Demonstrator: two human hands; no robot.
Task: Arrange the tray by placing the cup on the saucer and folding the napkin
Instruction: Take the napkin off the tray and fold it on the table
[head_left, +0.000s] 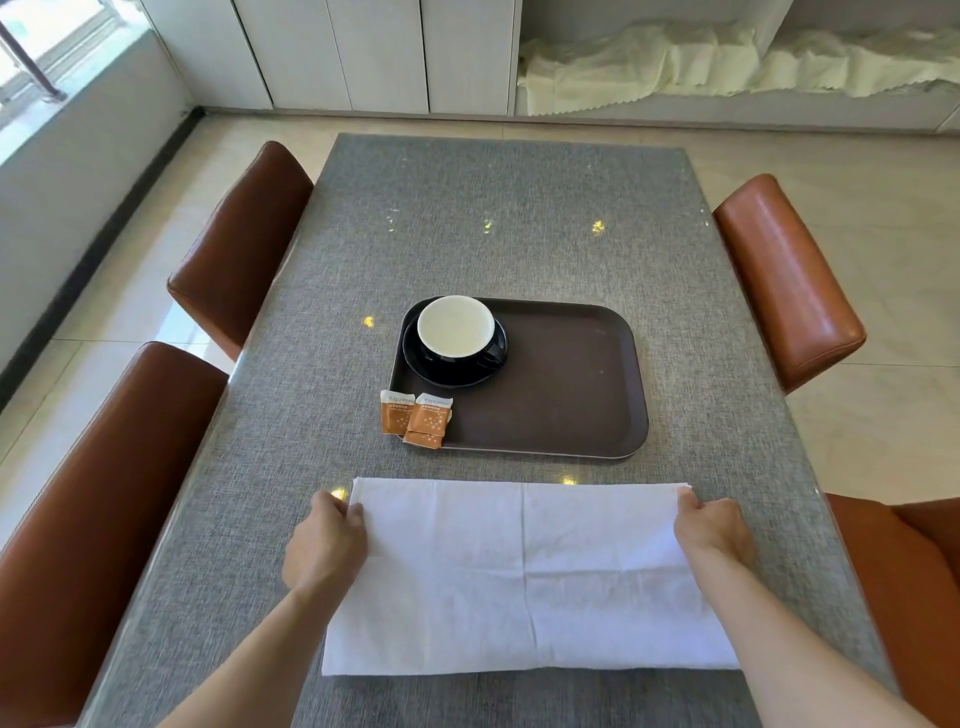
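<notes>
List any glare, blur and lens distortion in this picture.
Head view: small bright glints dot the glossy table; daylight enters from the upper left; the wide lens bows the table edges and chairs; the tray, cup and napkin are fairly sharp.

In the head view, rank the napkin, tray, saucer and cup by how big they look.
1. Napkin, though it lies nearest the camera, which enlarges it.
2. Tray.
3. Saucer.
4. Cup, its rim only a little narrower than the saucer.
</notes>
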